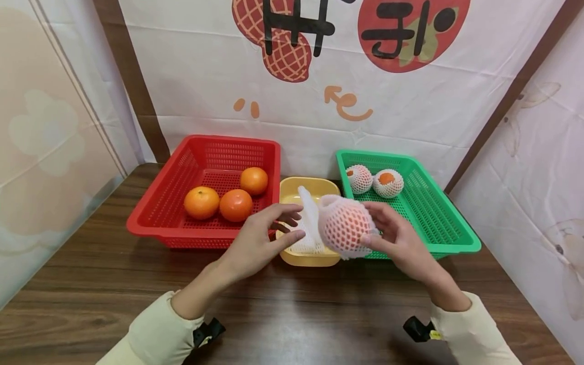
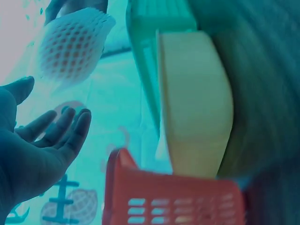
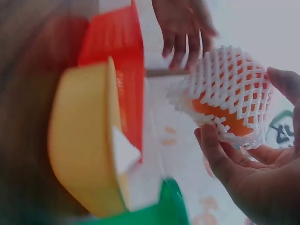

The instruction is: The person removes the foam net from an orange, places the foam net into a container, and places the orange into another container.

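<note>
My right hand [image 1: 399, 238] holds an orange [image 1: 345, 225] wrapped in a white foam net, above the front of the yellow bin. In the right wrist view bare peel of the orange [image 3: 222, 117] shows through a gap in the foam net [image 3: 229, 79], with thumb and fingers on either side. My left hand [image 1: 262, 238] is a little to the left with its fingers spread, apart from the orange and holding nothing. The yellow bin [image 1: 310, 259] between the baskets contains white foam nets [image 1: 307, 223], partly hidden behind the held orange.
On the left a red basket [image 1: 182, 232] contains three bare oranges [image 1: 235, 205]. A green basket [image 1: 449, 213] on the right has two net-wrapped oranges [image 1: 388, 183] at its back left. Both baskets stand on a brown wooden table [image 1: 292, 309] before a printed cloth backdrop [image 1: 301, 101].
</note>
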Motion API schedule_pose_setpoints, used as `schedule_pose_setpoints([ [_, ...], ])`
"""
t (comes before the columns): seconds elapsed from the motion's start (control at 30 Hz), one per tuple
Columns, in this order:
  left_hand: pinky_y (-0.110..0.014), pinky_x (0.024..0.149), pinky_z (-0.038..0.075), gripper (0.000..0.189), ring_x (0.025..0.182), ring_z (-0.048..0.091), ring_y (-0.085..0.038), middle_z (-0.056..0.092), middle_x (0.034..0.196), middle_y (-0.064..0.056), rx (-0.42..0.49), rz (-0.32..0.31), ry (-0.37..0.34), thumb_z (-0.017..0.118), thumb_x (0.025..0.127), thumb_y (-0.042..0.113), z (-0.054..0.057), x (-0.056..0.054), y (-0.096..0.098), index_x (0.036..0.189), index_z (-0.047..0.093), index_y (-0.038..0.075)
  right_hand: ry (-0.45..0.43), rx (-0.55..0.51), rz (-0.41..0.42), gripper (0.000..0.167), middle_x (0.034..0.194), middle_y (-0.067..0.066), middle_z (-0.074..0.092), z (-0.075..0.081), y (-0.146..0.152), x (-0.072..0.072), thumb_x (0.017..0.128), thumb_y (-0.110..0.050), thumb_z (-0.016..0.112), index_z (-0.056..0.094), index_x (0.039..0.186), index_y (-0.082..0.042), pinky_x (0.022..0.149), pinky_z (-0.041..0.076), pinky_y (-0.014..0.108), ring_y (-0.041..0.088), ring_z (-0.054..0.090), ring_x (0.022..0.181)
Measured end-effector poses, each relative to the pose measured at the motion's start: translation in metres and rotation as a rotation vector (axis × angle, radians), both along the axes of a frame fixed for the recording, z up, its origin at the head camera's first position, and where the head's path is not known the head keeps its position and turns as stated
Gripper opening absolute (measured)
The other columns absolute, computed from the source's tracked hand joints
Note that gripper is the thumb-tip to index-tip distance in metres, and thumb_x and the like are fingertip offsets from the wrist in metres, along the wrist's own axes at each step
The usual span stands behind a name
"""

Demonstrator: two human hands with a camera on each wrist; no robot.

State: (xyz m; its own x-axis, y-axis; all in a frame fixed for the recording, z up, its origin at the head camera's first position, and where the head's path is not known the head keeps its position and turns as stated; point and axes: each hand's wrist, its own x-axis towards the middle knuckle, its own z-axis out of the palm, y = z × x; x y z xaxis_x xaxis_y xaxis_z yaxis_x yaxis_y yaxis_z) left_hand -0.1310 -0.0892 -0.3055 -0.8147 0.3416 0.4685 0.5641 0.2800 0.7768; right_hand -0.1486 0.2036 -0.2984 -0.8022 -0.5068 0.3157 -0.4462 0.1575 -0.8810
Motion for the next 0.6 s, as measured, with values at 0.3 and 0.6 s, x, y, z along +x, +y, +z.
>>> schedule_pose_setpoints([
  [0.3,-0.035,0.074,0.054,0.048,0.094,0.064,-0.021,0.059,0.114,-0.007,0.095,-0.150,-0.041,0.071,0.087,0.012,-0.033,0.013,0.006,0.131,0.053,0.009,-0.105,-0.063,0.178,0.051,0.133,0.017,0.049,-0.029,-0.020,0.017,0.092,-0.007,0.059,0.040,0.139,-0.005,0.090,0.048,0.035,0.029,0.051,0.118],
  [0.6,-0.032,0.061,0.053,0.046,0.082,0.063,-0.019,0.057,0.114,0.000,0.098,-0.242,-0.064,0.071,0.087,0.012,-0.044,0.016,-0.005,0.130,0.056,0.016,-0.184,0.067,0.224,0.058,0.132,0.012,0.051,-0.036,-0.026,0.023,0.086,-0.008,0.070,0.044,0.138,-0.009,0.094,0.045,0.040,0.029,0.052,0.117],
])
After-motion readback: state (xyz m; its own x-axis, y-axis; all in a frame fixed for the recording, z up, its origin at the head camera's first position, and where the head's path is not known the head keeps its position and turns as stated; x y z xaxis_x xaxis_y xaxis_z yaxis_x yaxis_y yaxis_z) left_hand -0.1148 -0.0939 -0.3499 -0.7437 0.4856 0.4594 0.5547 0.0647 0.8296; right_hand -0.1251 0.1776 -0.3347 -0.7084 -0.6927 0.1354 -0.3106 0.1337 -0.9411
